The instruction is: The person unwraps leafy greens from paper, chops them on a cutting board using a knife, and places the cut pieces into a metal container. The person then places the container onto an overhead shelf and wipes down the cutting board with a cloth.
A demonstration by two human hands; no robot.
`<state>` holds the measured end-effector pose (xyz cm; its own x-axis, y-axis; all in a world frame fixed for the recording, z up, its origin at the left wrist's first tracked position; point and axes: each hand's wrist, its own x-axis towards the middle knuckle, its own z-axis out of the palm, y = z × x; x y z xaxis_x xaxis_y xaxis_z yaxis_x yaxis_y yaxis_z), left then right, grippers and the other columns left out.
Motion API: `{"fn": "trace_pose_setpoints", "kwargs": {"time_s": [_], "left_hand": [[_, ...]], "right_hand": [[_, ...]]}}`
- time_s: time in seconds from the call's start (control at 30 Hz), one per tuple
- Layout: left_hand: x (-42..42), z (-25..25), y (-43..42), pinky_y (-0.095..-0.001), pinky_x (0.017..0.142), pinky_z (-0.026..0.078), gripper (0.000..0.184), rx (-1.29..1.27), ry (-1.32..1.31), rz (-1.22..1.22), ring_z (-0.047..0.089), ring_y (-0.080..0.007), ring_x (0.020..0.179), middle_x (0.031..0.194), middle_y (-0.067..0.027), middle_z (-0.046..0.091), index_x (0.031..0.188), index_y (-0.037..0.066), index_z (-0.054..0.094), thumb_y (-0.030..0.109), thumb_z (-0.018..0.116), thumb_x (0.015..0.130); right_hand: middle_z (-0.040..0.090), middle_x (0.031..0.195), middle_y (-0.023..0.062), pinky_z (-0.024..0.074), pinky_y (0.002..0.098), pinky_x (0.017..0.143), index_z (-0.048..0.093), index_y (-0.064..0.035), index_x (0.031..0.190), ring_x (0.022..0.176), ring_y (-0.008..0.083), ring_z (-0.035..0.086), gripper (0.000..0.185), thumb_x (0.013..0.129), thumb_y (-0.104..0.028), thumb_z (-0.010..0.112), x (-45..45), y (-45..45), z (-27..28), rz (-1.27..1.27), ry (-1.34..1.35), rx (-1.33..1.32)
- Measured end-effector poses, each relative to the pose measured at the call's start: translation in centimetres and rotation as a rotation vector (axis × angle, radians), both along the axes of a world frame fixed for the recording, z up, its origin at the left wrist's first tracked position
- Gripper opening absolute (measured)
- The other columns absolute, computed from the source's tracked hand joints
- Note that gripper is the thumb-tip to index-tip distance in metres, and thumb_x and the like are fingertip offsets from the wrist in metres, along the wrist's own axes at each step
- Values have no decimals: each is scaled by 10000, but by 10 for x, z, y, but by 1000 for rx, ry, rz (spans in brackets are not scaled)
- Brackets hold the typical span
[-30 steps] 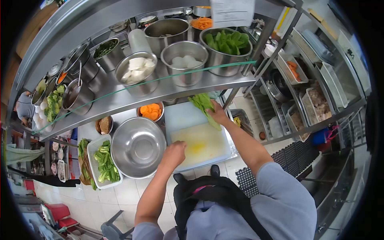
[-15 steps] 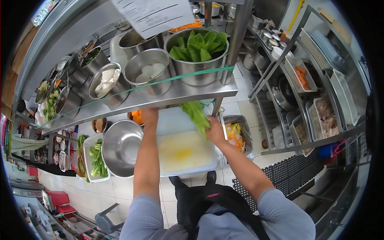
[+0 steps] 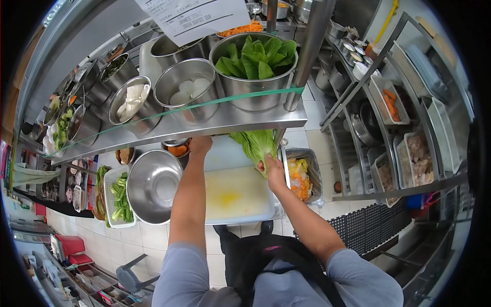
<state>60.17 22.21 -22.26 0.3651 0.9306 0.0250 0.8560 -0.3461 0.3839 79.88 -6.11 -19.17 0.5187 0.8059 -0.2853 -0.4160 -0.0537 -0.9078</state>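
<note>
Shiny metal, matt cloth

The wide bowl (image 3: pixel 152 180) at left is smooth, glossy metal. The far shelf (image 3: pixel 230 119) has a soft metal sheen. The cutting board (image 3: pixel 241 197) looks like smooth, faintly glossy plastic; the left basket (image 3: pixel 109 190), latticed plastic. The far sheet (image 3: pixel 197 16) is matt paper, the near sleeves (image 3: pixel 188 266) matt cloth. The mat (image 3: pixel 367 228) at right looks rough and matt.

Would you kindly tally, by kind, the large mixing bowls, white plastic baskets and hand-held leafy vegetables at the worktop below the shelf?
Large round steel mixing bowl: 1
White rectangular plastic basket: 1
Leafy green head in right hand: 1
Total: 3
</note>
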Motion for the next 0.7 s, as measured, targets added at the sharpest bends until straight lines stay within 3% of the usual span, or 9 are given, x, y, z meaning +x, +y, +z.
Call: {"fn": "trace_pose_setpoints", "kwargs": {"time_s": [0.03,0.07,0.13,0.23,0.33,0.4,0.47,0.6,0.7], "left_hand": [[2,-4,1,-537,812,578,230,-105,-73,36,714,-439,921,992,-228,743,1014,11,729,196,605,959],[4,-8,2,-540,813,577,227,-205,-144,79,714,-440,926,996,-234,741,1005,4,727,189,604,960],[9,1,-4,-541,764,579,203,316,-22,-51,709,-468,873,947,-241,740,1026,-14,698,162,634,948],[15,62,-61,-543,745,574,206,336,-140,-40,706,-479,843,923,-239,740,1092,11,690,150,642,948],[5,44,-104,-546,751,565,239,67,-291,-25,704,-478,840,914,-242,736,1157,54,691,154,657,942],[-2,38,-151,-553,764,560,231,96,-347,-32,706,-462,868,907,-263,722,1179,92,687,118,605,964],[-14,74,-209,-536,785,559,266,-103,-322,104,707,-452,905,965,-248,733,1232,77,670,109,592,980],[-102,29,-284,-535,882,523,303,248,-331,94,640,-470,1055,1169,-251,679,1215,21,669,28,561,932],[-144,12,-303,-548,967,492,381,228,-121,245,616,-469,1142,1224,-268,665,1267,-12,614,-34,551,892]], "right_hand": [[703,1007,52,514,309,822,650,-15,1231,879,149,627,360,1107,-329,527,2,-2,1,101,190,-31],[703,1007,52,514,309,822,650,-15,1231,879,149,627,360,1107,-329,526,2,-3,2,107,186,-31],[712,1015,41,503,278,756,660,-35,1181,855,110,630,290,1080,-300,601,-1,-12,4,92,182,-57],[716,1059,34,516,279,787,649,-15,1210,870,101,636,322,1083,-306,596,8,-33,-11,274,-30,-114],[715,1083,28,518,286,805,644,-28,1241,926,101,640,312,1063,-284,638,0,-48,-16,286,-4,-29],[710,1120,40,526,303,834,625,-42,1296,958,122,649,313,1031,-203,671,-1,-59,-32,249,127,-63],[709,1134,49,531,312,844,612,-41,1321,964,138,659,331,1019,-162,672,-5,-71,-31,288,195,-83],[710,1121,114,567,379,822,599,-26,1318,986,228,685,354,967,-39,645,4,-104,-6,343,349,15],[711,1124,158,579,407,835,583,3,1320,985,258,698,358,966,-23,628,11,-130,-9,447,264,-19]]}}
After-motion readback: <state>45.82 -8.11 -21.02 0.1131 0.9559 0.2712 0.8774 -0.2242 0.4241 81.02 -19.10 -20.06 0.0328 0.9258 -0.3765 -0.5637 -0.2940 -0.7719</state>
